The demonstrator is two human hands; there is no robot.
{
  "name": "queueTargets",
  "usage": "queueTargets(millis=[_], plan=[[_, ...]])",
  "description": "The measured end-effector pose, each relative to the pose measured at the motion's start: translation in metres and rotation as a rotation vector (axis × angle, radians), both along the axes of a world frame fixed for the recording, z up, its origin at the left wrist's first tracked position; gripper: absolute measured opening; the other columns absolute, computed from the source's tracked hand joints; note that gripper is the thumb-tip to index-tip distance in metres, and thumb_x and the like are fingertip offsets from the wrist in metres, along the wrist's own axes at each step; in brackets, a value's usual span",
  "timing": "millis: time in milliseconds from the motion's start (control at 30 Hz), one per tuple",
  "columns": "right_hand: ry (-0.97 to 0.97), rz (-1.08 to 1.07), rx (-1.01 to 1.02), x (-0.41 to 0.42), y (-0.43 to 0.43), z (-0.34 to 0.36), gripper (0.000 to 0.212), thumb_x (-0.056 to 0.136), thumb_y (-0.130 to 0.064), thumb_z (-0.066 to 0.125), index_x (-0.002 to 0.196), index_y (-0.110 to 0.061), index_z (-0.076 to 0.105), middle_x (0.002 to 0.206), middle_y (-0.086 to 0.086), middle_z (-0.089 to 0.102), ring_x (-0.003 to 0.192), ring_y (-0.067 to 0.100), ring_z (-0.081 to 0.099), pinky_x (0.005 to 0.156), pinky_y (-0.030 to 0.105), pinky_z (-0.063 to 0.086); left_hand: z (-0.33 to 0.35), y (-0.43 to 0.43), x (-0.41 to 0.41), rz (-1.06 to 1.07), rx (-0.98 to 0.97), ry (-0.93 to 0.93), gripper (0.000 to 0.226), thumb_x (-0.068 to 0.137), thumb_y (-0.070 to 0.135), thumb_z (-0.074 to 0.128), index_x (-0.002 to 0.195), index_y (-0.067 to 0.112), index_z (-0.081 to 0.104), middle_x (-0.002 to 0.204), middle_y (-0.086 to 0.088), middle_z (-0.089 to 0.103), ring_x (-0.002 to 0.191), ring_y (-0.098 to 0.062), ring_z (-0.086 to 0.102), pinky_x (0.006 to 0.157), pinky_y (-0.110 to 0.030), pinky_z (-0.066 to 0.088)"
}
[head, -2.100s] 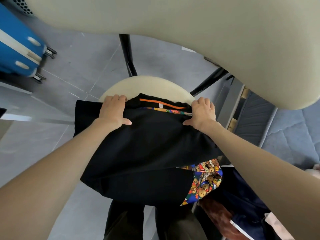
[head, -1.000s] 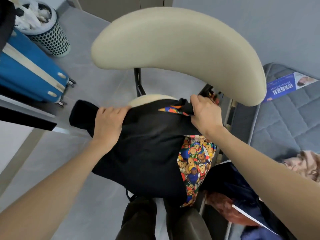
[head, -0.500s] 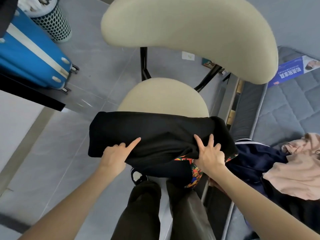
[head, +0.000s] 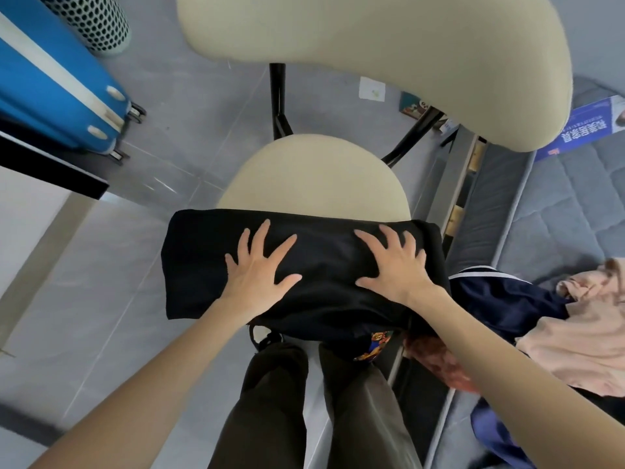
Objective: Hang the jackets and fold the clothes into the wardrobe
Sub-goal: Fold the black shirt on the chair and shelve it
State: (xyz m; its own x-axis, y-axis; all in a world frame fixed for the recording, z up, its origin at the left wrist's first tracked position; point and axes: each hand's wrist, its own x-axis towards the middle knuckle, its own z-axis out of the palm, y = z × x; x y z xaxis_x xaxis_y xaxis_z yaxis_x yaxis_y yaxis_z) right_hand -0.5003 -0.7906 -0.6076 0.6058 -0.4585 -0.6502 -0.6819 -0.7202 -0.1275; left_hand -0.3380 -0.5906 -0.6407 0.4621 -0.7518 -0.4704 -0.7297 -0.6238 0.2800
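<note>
A black garment (head: 324,255) lies folded into a wide band across the front of the cream chair seat (head: 314,174). A corner of its bright bear-print lining (head: 375,345) hangs out below. My left hand (head: 260,269) presses flat on the left half with fingers spread. My right hand (head: 395,265) presses flat on the right half, fingers spread too. To the right on the bed lie a navy jacket (head: 500,299), a pale pink garment (head: 581,336) and a rust-coloured piece (head: 439,363).
The chair's cream backrest (head: 372,52) arches over the top of the view. A blue suitcase (head: 50,82) and a perforated bin (head: 91,22) stand at the upper left. A grey quilted mattress (head: 571,204) with a blue leaflet (head: 581,126) lies right. My legs stand below the chair.
I folded the black garment toward me over its lining. Both hands let go of its edges and now lie flat, spread on top of the folded band.
</note>
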Motion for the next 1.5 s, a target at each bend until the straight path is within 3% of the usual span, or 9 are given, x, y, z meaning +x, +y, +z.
queueTargets(millis=[133,433,567,667,767,1000,1200,1367,1500], plan=[[0.008,0.132,0.041,0.007,0.003,-0.021,0.121,0.068,-0.064,0.073,0.143,-0.054,-0.021,0.157,-0.002,-0.028,0.138,0.054,-0.021,0.103,0.077,0.002,-0.023,-0.023,-0.007,-0.056,0.129,-0.009,0.101,0.07,0.087,0.042,0.141,0.053,-0.022,0.148,0.0,-0.043,0.136,-0.043,-0.034,0.101,-0.078,0.006],[0.163,-0.17,0.135,-0.044,-0.017,-0.054,0.146,0.057,-0.036,0.092,0.128,-0.066,-0.033,0.141,-0.002,-0.053,0.14,0.05,-0.023,0.105,0.074,0.021,-0.037,0.012,0.008,-0.126,0.384,-0.117,0.153,0.042,0.075,0.079,0.13,0.047,-0.044,0.138,-0.008,-0.055,0.127,-0.043,-0.046,0.097,-0.08,0.01],[0.132,-0.214,0.148,-0.037,-0.023,-0.047,0.13,0.06,-0.046,0.088,0.142,-0.059,-0.013,0.154,0.007,-0.032,0.142,0.05,-0.011,0.108,0.07,0.017,-0.026,0.0,0.011,-0.075,0.363,-0.047,0.131,0.057,0.084,0.061,0.133,0.048,-0.04,0.146,-0.007,-0.046,0.137,-0.043,-0.032,0.1,-0.079,0.01],[-0.091,-0.117,-0.04,-0.031,-0.033,-0.039,0.086,0.079,-0.058,0.067,0.148,-0.041,0.018,0.159,0.01,0.007,0.143,0.039,0.011,0.111,0.058,0.024,-0.015,-0.016,0.016,-0.065,0.207,-0.145,0.089,0.08,0.078,0.029,0.148,0.043,-0.016,0.159,-0.007,-0.017,0.145,-0.04,-0.012,0.107,-0.074,0.011],[-0.275,-0.229,-0.221,-0.02,-0.049,-0.04,0.054,0.096,-0.044,0.049,0.144,-0.021,0.036,0.15,0.007,0.036,0.135,0.032,0.03,0.106,0.049,0.035,-0.012,-0.039,0.018,-0.096,0.126,-0.136,0.069,0.091,0.065,0.021,0.15,0.042,-0.008,0.16,-0.002,-0.015,0.146,-0.038,-0.011,0.108,-0.071,0.01],[-0.133,-0.929,0.009,-0.02,-0.089,-0.067,0.051,0.103,-0.039,0.038,0.142,-0.008,0.033,0.141,0.016,0.044,0.122,0.035,0.048,0.094,0.043,0.042,-0.03,-0.101,-0.031,-0.226,0.116,-0.02,0.069,0.093,0.067,0.023,0.147,0.046,-0.015,0.157,0.004,-0.027,0.142,-0.036,-0.025,0.103,-0.076,0.005],[-0.241,-0.681,-0.111,-0.038,-0.098,-0.064,0.022,0.102,-0.037,0.038,0.1,-0.017,0.046,0.088,0.006,0.059,0.076,0.026,0.053,0.065,0.035,0.041,-0.048,-0.105,-0.052,-0.169,0.157,0.006,0.083,0.089,0.069,0.034,0.138,0.05,-0.03,0.153,0.005,-0.035,0.139,-0.039,-0.031,0.099,-0.08,0.011],[-0.528,-1.349,0.262,-0.037,-0.113,-0.055,0.018,0.097,-0.028,0.052,0.081,-0.019,0.051,0.089,0.0,0.056,0.091,0.021,0.051,0.075,0.032,0.044,-0.047,-0.095,-0.042,-0.165,0.182,0.04,0.083,0.091,0.065,0.037,0.132,0.054,-0.034,0.152,0.009,-0.036,0.141,-0.037,-0.029,0.102,-0.077,0.014],[-0.389,-1.733,0.648,-0.042,-0.122,-0.048,0.023,0.09,-0.029,0.066,0.106,-0.013,0.065,0.109,0.006,0.067,0.102,0.024,0.061,0.074,0.037,0.049,-0.044,-0.097,-0.044,-0.159,0.206,0.045,0.083,0.092,0.062,0.04,0.137,0.052,-0.028,0.153,0.007,-0.036,0.141,-0.037,-0.029,0.102,-0.076,0.015]])
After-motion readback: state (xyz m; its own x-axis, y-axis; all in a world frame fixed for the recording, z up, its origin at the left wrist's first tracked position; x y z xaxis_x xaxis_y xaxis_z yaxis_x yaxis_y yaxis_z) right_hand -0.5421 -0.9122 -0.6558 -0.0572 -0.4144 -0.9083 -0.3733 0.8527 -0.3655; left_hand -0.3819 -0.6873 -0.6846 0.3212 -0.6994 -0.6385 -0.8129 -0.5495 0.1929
